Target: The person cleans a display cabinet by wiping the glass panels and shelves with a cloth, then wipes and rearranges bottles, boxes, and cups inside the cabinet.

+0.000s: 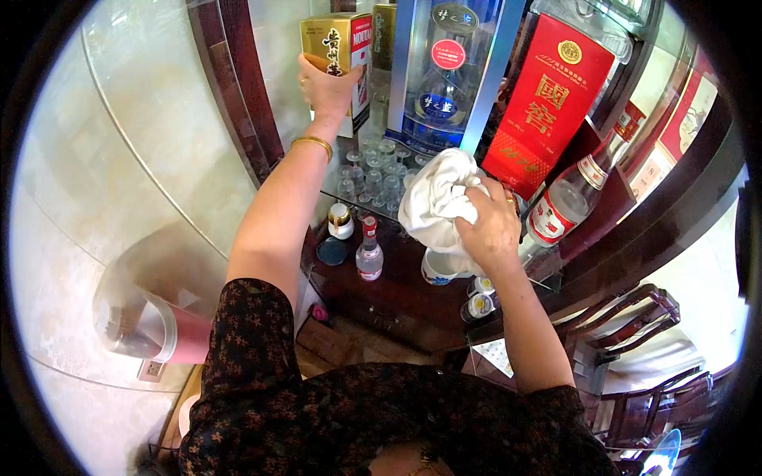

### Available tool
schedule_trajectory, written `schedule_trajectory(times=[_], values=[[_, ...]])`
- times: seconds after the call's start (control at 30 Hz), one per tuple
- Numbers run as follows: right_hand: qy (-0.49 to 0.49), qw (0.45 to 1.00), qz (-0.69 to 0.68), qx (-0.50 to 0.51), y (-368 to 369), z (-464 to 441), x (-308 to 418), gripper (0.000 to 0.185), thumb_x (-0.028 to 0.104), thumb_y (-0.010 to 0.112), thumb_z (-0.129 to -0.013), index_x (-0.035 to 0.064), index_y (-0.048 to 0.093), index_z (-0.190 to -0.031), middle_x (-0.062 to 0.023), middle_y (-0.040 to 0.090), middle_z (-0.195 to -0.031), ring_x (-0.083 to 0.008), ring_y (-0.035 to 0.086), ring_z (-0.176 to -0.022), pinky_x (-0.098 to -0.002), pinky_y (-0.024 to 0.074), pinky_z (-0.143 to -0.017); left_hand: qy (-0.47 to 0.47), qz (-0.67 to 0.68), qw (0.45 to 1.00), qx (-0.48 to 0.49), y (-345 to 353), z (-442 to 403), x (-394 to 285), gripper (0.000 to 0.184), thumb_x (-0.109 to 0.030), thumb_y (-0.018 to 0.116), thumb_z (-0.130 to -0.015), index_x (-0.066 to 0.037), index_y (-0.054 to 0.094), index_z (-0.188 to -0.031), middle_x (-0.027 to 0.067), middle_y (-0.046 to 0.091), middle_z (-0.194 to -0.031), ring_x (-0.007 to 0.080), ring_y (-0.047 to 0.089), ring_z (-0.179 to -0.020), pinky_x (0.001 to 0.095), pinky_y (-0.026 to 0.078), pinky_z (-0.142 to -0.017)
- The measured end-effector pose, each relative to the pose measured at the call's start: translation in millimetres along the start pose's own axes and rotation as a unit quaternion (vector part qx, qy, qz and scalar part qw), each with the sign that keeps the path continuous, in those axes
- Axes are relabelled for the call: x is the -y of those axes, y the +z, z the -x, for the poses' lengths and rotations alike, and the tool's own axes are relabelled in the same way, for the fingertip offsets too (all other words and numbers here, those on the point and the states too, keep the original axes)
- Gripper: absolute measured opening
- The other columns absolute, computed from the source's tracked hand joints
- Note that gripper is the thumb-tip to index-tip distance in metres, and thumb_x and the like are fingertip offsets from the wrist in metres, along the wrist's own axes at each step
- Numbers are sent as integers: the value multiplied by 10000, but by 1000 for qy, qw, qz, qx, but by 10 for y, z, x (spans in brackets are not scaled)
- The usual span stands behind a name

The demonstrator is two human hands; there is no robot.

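Note:
My left hand (327, 86) is wrapped round a gold, white and red liquor box (337, 36) that stands upright at the shelf's left side. In my right hand (494, 226) is a bunched white cloth (439, 194), hanging over the front of the glass shelf. Between the two hands stands a tall blue display box (444, 79) with a bottle inside. A red liquor box (548, 103) leans slightly behind my right hand. Several small stemmed glasses (373, 178) are grouped below the blue box.
Below, the dark wooden ledge (397, 305) carries a small clear bottle (369, 254), a white-and-gold cup (340, 220), a bowl (438, 266) and small jars (479, 305). A larger clear bottle (567, 198) stands at the right. Carved chairs (635, 325) lie beyond the cabinet frame.

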State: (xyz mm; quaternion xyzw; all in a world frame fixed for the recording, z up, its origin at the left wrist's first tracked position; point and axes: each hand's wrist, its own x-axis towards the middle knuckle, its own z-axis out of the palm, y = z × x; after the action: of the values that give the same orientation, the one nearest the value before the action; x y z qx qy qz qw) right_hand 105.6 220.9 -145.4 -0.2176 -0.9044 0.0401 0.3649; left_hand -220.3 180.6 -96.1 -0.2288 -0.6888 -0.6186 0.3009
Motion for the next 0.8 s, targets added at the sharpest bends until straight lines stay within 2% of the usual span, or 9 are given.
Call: schedule_trajectory(times=[0.23,0.3,0.33,0.4,0.5,0.6,0.7,0.73,0.8], values=[[11,1000,-7,18,0,-20,-11,351,116,663,-629,99,621,-977,-102,520,-1166,-353,516,-1020,-424,448,-854,2,-10,999,31,62,-127,172,1000,-340,806,-561,-18,211,-1298,251,429,-1126,380,429,-1078,448,375,-898],[21,999,-3,30,-1,-21,-10,371,129,688,-627,112,627,-992,-98,513,-1191,-354,509,-1044,-415,448,-868,14,65,994,92,60,-179,234,1049,-358,801,-572,-4,167,-1330,265,378,-1182,381,379,-1133,439,349,-943],[20,999,-1,30,-1,-18,-9,372,129,687,-626,111,627,-992,-95,512,-1194,-354,507,-1048,-416,447,-870,14,64,994,91,54,-185,249,1049,-358,801,-572,-4,167,-1330,265,378,-1182,381,379,-1133,439,349,-943],[18,999,2,29,-5,-18,-9,373,130,687,-625,110,626,-993,-92,510,-1197,-355,505,-1051,-416,445,-872,60,10,993,99,16,-195,227,1093,-387,800,-581,18,131,-1345,278,326,-1224,389,344,-1166,428,323,-982],[24,999,-5,29,-3,-15,1,373,129,684,-626,104,626,-993,-89,507,-1201,-352,503,-1057,-416,443,-877,22,3,994,110,-44,-134,152,1138,-412,799,-587,40,93,-1358,289,273,-1272,397,315,-1194,426,310,-999],[4,1000,-13,4,-5,-19,-1,346,89,638,-623,73,611,-967,-119,531,-1146,-351,530,-999,-429,448,-839,6,-3,995,99,-57,-83,148,1183,-416,805,-582,47,53,-1370,288,252,-1299,398,301,-1210,418,300,-1010],[0,1000,-16,0,-10,-6,6,352,91,640,-622,63,609,-971,-133,531,-1142,-350,532,-997,-431,447,-839,32,-30,994,100,-79,14,236,1198,-367,811,-581,46,16,-1377,289,227,-1323,399,283,-1229,415,287,-1023],[1,1000,-21,0,-14,-4,10,354,92,640,-622,60,607,-973,-138,530,-1141,-351,531,-998,-432,446,-841,32,-31,994,100,-84,92,277,1198,-367,811,-581,46,16,-1377,289,227,-1323,399,283,-1229,415,287,-1023],[3,1000,-27,-1,-7,0,11,356,94,640,-623,58,606,-976,-143,529,-1140,-352,530,-1000,-433,445,-842,2,-71,992,103,-83,263,370,1144,-305,819,-586,66,62,-1359,265,330,-1239,374,363,-1170,404,333,-987]])
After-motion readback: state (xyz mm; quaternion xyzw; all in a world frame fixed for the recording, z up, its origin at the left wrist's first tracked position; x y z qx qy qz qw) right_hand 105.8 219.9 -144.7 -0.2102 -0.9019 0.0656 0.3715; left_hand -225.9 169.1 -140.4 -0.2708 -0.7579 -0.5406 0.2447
